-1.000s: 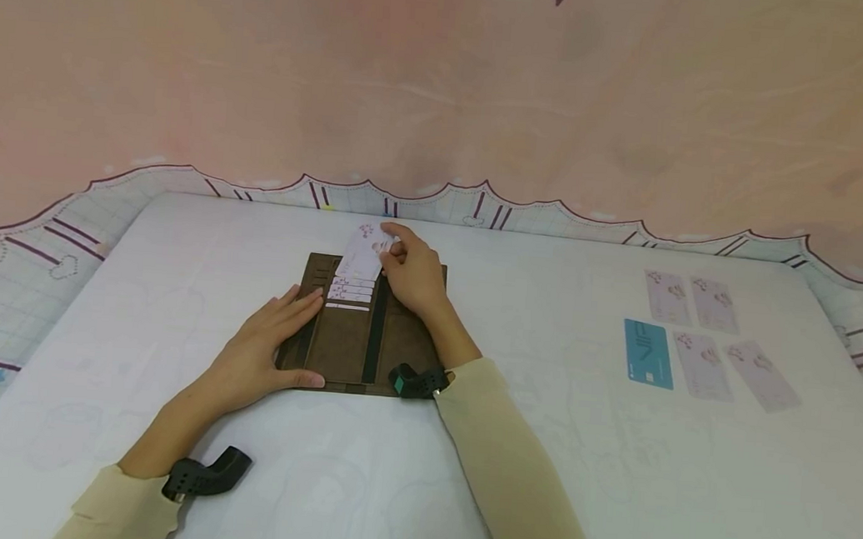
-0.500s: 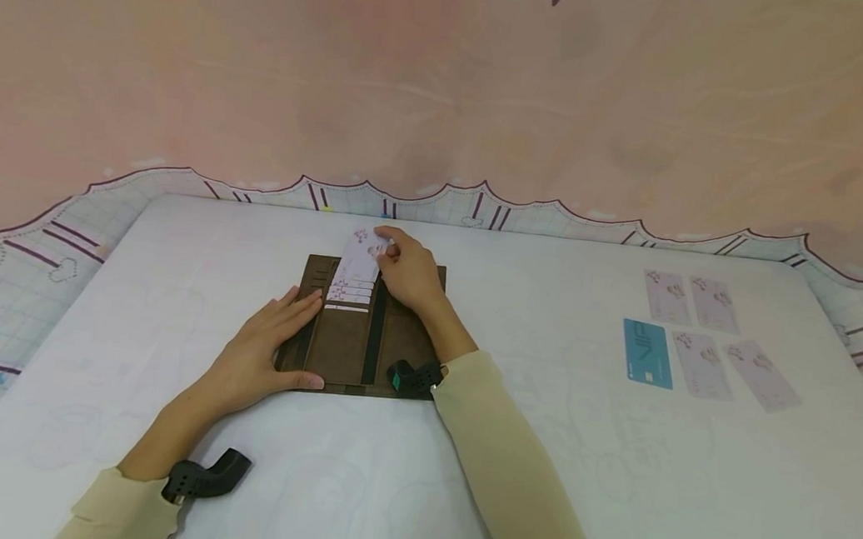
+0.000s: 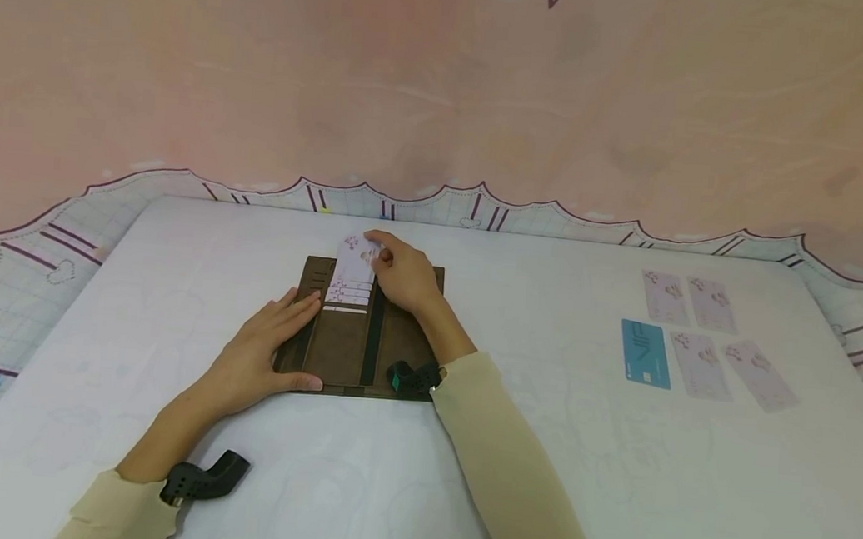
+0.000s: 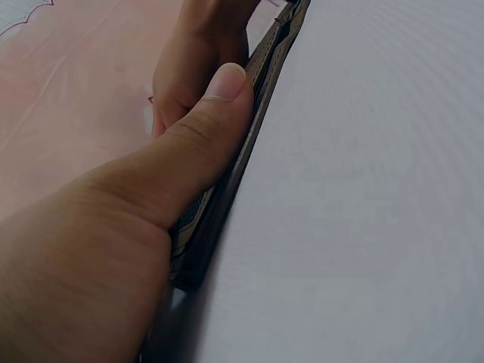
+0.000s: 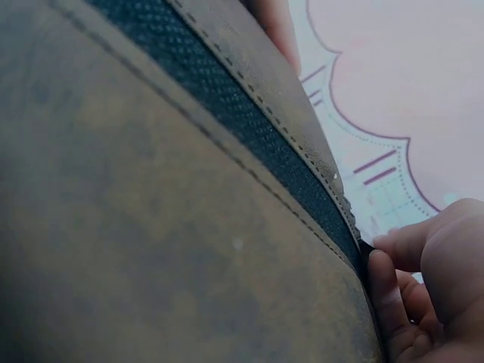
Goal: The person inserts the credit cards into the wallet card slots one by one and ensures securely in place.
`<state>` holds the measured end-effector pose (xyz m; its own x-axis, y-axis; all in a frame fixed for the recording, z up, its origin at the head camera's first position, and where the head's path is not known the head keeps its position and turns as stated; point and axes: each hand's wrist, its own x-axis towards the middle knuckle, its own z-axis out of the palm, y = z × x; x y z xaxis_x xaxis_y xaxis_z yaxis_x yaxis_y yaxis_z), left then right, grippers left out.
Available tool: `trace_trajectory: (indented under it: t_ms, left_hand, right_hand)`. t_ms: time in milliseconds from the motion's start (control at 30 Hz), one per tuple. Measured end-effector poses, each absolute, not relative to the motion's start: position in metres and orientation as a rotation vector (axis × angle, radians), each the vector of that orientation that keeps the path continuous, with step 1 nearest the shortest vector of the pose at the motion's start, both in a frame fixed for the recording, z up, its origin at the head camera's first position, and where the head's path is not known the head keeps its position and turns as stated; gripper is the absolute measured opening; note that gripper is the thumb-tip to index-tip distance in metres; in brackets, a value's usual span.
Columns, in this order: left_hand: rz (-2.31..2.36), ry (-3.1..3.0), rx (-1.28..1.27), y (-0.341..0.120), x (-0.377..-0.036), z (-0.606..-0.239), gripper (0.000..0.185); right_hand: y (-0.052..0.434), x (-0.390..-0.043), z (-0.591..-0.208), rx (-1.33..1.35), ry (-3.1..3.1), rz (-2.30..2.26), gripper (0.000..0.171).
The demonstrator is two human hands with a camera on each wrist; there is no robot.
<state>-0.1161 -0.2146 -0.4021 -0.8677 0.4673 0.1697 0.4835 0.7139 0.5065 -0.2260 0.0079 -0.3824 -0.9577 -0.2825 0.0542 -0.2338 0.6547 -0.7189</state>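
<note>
A brown wallet [image 3: 347, 347] lies open on the white table [image 3: 417, 469], with several pale cards tucked in its left slots. My right hand [image 3: 397, 271] pinches a pale pink card [image 3: 354, 261] whose lower end sits in the top slot. My left hand [image 3: 263, 354] lies flat on the wallet's left edge, thumb along the near edge. The left wrist view shows that thumb [image 4: 204, 128] against the wallet's edge [image 4: 242, 159]. In the right wrist view the wallet's brown leather [image 5: 151, 212] fills the frame, with fingertips [image 5: 423, 265] at lower right.
Several pale cards [image 3: 688, 302] and one blue card [image 3: 645, 354] lie spread on the table at the right. A pink cloth with a scalloped border [image 3: 481, 198] lies beyond the table's far edge.
The right hand has pushed the pale card down and slightly left, deeper into the wallet's top slot. The left hand has stayed put.
</note>
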Motion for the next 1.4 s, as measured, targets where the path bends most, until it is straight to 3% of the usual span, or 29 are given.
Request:
trace_trajectory:
  t_ms: [1400]
  left_hand:
    - [-0.863, -2.895, -0.775, -0.2147, -0.1175, -0.4039, 0.102]
  right_hand:
    - [0.0115, -0.2197, -0.3892, -0.613, 2.798, -1.26, 0.033]
